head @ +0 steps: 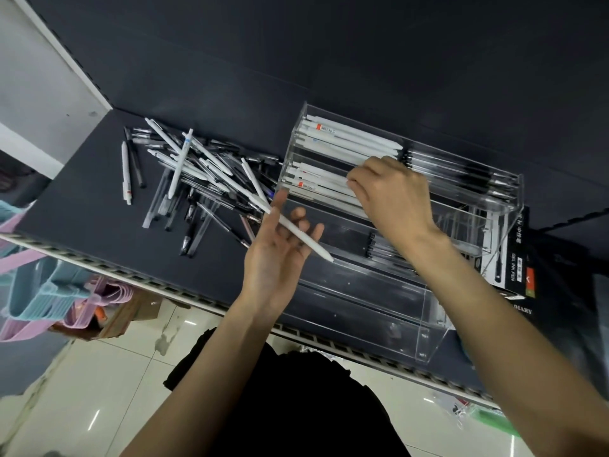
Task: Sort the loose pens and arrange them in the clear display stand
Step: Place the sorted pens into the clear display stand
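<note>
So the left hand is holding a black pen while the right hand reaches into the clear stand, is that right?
Not quite: the head view shows the pen across the left hand is white, not black. The right hand does reach into the clear stand.

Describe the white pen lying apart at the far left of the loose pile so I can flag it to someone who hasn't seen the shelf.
Start at the clear display stand on the dark shelf, then go left past the tangled pile of loose pens. At its far left edge lies a white pen, next to one dark pen. It alone there is white and crosses no other pen.
</note>
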`<state>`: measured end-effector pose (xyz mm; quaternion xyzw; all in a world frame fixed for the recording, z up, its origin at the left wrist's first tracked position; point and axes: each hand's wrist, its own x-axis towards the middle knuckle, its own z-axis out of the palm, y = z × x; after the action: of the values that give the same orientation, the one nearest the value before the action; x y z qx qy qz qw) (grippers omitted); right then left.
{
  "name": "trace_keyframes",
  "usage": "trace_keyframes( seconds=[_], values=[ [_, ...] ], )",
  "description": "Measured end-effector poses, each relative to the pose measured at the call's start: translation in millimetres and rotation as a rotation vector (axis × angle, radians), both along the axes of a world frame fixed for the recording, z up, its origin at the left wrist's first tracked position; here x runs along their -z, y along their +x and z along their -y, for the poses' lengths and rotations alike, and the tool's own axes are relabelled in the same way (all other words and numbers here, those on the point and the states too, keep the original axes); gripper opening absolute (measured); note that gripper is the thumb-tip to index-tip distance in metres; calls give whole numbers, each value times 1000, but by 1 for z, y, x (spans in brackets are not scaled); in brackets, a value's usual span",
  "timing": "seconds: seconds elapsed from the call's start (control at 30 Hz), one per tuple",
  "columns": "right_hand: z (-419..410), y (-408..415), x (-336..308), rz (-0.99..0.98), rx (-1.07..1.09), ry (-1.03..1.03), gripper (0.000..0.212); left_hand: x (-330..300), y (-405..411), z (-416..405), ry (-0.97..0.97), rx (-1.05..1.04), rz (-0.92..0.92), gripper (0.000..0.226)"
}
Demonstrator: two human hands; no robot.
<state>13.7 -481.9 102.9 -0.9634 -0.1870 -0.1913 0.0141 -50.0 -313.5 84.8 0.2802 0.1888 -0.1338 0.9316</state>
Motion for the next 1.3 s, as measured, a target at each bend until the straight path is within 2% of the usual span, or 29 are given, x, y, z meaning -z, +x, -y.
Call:
trace_keyframes(
  seconds=[0.03, 0.1, 0.17, 0.23, 0.3, 0.37, 0.47, 0.5, 0.57, 0.67, 0.8, 0.87, 0.93, 1.03, 1.1, 1.2, 1.3],
  values=[
    [-2, -8, -5, -58, -32, 163, 3, -2, 0, 2, 15, -4, 6, 34],
    [-12, -32, -21, -262, -61, 445, 20, -6, 0, 7, 29, -25, 11, 35],
    [-23, -56, -28, -339, -53, 442, 28, -12, 1, 15, 33, -42, -1, 37],
    [-27, -68, -23, -290, -27, 418, 23, -19, 2, 23, 12, -44, -8, 37],
    [-23, -67, -21, -267, -9, 481, 16, -24, 2, 28, 30, -19, 24, 37],
    [-13, -57, -24, -228, 22, 518, 14, -28, 2, 26, 265, 2, 98, 44],
    [5, -32, -25, -209, 103, 469, 13, -17, 7, 10, 934, -85, 283, 54],
    [7, -24, -23, -247, 114, 441, 13, -6, 12, 2, 1091, -110, 314, 56],
    [6, -12, -18, -376, 117, 369, 13, 15, 21, -14, 1272, -70, 312, 56],
    [2, 0, -14, -516, 96, 239, 14, 35, 29, -27, 1335, 21, 316, 54],
    [4, 9, -14, -617, 94, 218, 17, 41, 27, -28, 1304, 45, 318, 40],
    [3, 6, -17, -594, 98, 191, 18, 41, 26, -32, 1259, 72, 343, 36],
    [-3, -4, -25, -473, 106, 241, 18, 38, 23, -45, 1236, 78, 397, 34],
    [-38, -30, -44, -254, 49, 512, 17, 44, 21, -88, 1462, -75, 457, 27],
    [-78, -44, -41, -266, -17, 653, 16, 55, 22, -130, 1618, -183, 374, 21],
    [-142, -42, -3, -408, -56, 618, 17, 71, 42, -192, 1689, -138, 200, 20],
    [-189, -12, 41, -495, 56, 464, 21, 91, 84, -227, 1750, 94, 166, 30]
  ],
)
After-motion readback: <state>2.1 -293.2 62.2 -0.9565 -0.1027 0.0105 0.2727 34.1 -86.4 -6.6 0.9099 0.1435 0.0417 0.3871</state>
